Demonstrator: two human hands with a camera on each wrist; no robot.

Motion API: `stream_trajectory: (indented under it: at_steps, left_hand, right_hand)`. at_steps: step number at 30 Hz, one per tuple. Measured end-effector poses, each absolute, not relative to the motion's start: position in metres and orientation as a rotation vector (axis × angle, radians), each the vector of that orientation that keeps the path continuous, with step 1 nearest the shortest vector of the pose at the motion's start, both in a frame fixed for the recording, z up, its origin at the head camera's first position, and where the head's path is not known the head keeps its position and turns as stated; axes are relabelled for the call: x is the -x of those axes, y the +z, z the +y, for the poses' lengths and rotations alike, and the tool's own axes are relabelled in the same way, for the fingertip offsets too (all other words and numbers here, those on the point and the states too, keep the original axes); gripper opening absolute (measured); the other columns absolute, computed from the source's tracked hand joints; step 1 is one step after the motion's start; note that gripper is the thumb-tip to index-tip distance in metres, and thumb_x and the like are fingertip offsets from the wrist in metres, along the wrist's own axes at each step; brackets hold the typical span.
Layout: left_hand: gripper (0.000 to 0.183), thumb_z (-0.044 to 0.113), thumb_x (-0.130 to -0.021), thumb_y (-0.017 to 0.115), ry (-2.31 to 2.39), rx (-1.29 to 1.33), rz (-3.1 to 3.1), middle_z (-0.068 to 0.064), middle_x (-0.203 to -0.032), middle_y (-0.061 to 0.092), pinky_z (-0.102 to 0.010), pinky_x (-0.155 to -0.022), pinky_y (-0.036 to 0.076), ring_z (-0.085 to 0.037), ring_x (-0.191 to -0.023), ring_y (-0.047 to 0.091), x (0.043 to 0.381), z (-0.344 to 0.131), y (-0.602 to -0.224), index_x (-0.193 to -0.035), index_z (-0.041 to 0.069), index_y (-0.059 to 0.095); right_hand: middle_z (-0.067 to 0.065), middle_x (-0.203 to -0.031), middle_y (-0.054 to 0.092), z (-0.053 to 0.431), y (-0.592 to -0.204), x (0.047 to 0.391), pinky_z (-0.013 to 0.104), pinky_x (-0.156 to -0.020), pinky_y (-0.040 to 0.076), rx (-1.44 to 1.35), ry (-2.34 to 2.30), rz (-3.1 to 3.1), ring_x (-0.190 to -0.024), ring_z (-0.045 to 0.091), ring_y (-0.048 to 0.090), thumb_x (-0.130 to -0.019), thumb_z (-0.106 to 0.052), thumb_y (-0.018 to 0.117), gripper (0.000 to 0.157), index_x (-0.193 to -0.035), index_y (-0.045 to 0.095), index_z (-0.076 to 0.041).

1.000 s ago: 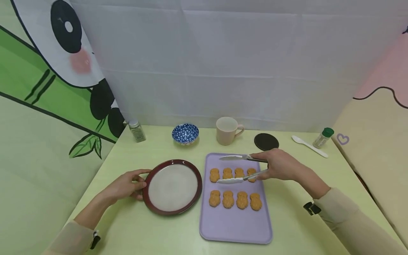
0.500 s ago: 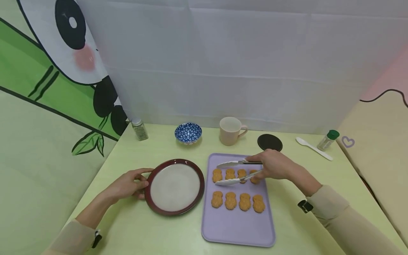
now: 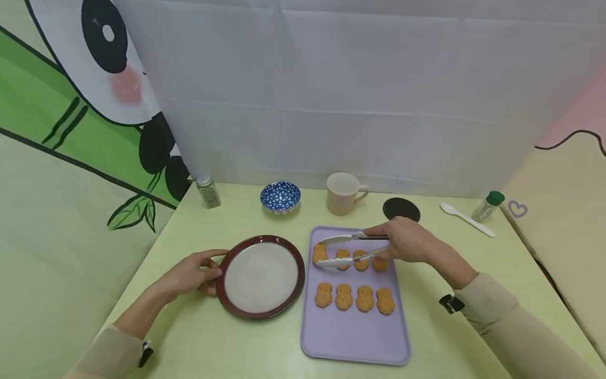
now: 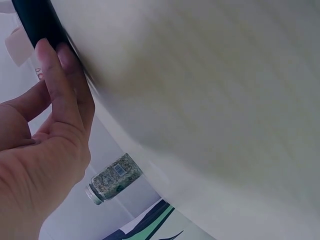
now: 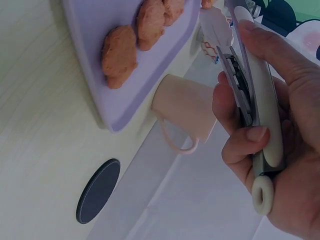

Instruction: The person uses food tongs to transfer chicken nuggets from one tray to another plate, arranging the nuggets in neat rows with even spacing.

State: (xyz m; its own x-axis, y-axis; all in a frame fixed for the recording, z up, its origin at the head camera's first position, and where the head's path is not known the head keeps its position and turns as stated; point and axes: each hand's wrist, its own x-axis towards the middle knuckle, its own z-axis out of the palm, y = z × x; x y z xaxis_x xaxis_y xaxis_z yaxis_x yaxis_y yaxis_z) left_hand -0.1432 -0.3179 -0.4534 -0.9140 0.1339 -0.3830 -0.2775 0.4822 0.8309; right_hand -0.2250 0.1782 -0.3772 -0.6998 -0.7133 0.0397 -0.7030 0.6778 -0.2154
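Observation:
In the head view, my left hand [image 3: 191,273] holds the left rim of a plate [image 3: 298,295] with a pale centre and dark red border. In the left wrist view, its fingertips touch the dark edge. My right hand [image 3: 406,241] grips metal tongs [image 3: 374,238] with pale handles, seen close up in the right wrist view. Between the tong tips is a golden-brown nugget [image 3: 319,253] at the left end of the far row, looking slightly raised. Several more nuggets [image 3: 364,299] lie in two rows on a lilac tray [image 3: 352,339].
Along the back stand a jar of dried herbs [image 3: 208,193], a blue patterned bowl [image 3: 280,197] and a pale pink mug [image 3: 342,195]. A black round coaster [image 3: 401,208], a white plastic spoon [image 3: 466,219] and a green-capped shaker [image 3: 487,207] are at the back right. Cloth hangs behind.
The tongs have moved left over the tray, and their tips have closed around the far-left nugget, which has shifted slightly upward. The left hand stays at the plate's rim.

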Motion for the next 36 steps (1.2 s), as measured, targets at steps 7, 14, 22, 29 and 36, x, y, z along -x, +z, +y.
stream_trajectory:
  at_steps: [7, 14, 22, 29, 36]
  left_hand:
    - [0.050, 0.005, -0.093, 0.057, 1.427, 0.104, 2.315, -0.018, -0.101, 0.054, -0.038, -0.062, 0.055, -0.028, -0.067, 0.065, 0.144, -0.319, -0.452, -0.141, 0.014, 0.043]
    - [0.050, 0.004, -0.093, 0.056, 1.400, 0.124, 2.355, -0.017, -0.101, 0.054, -0.038, -0.061, 0.055, -0.027, -0.067, 0.065, 0.145, -0.316, -0.452, -0.141, 0.015, 0.044]
    - [0.050, 0.004, -0.093, 0.056, 1.393, 0.132, 2.360, -0.017, -0.100, 0.054, -0.038, -0.060, 0.055, -0.027, -0.066, 0.065, 0.144, -0.316, -0.453, -0.140, 0.014, 0.044]
    - [0.051, 0.003, -0.093, 0.056, 1.394, 0.133, 2.357, -0.017, -0.101, 0.054, -0.038, -0.060, 0.055, -0.027, -0.065, 0.065, 0.144, -0.317, -0.454, -0.141, 0.014, 0.043]
    - [0.051, 0.004, -0.093, 0.056, 1.379, 0.155, 2.365, -0.017, -0.102, 0.054, -0.037, -0.060, 0.055, -0.026, -0.064, 0.065, 0.144, -0.316, -0.454, -0.141, 0.016, 0.043]
  right_hand:
    - [-0.007, -0.093, 0.069, 0.133, -0.363, 0.220, 0.033, -0.065, 0.045, 1.228, -0.379, 2.854, -0.069, 0.009, 0.051, -0.070, -0.048, 0.079, 0.060, -0.123, 0.065, -0.023]
    - [-0.010, -0.089, 0.065, 0.073, -0.369, 0.220, 0.030, -0.060, 0.042, 1.231, -0.364, 2.825, -0.067, 0.011, 0.047, -0.071, -0.051, 0.078, 0.062, -0.126, 0.063, -0.026]
    - [-0.007, -0.099, 0.067, 0.029, -0.377, 0.217, 0.032, -0.068, 0.047, 1.230, -0.334, 2.805, -0.084, 0.015, 0.056, -0.071, -0.053, 0.076, 0.064, -0.127, 0.062, -0.025]
    - [-0.008, -0.107, 0.067, 0.008, -0.384, 0.215, 0.034, -0.070, 0.048, 1.192, -0.305, 2.789, -0.088, 0.015, 0.057, -0.074, -0.050, 0.076, 0.060, -0.127, 0.061, -0.027]
    - [-0.007, -0.100, 0.068, -0.001, -0.389, 0.213, 0.030, -0.060, 0.045, 1.201, -0.291, 2.779, -0.075, 0.012, 0.052, -0.075, -0.049, 0.076, 0.059, -0.127, 0.061, -0.027]
